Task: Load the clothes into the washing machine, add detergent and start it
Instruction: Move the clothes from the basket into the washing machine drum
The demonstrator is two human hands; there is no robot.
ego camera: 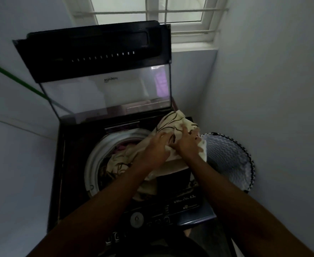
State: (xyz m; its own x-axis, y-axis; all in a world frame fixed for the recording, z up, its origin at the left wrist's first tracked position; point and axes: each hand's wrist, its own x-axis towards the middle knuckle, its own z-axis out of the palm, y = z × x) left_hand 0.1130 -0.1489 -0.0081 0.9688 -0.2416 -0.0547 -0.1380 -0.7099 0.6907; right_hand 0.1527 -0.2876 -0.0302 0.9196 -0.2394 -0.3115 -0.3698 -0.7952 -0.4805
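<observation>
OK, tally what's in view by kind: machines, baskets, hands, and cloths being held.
Washing machine: 1
Laundry basket: 1
Hands: 2, left hand and right hand
Cream patterned cloth held by both hands: 1
Total: 5

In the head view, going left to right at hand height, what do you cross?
Drum rim → left hand → right hand, both on the cream patterned cloth → laundry basket → right wall.
</observation>
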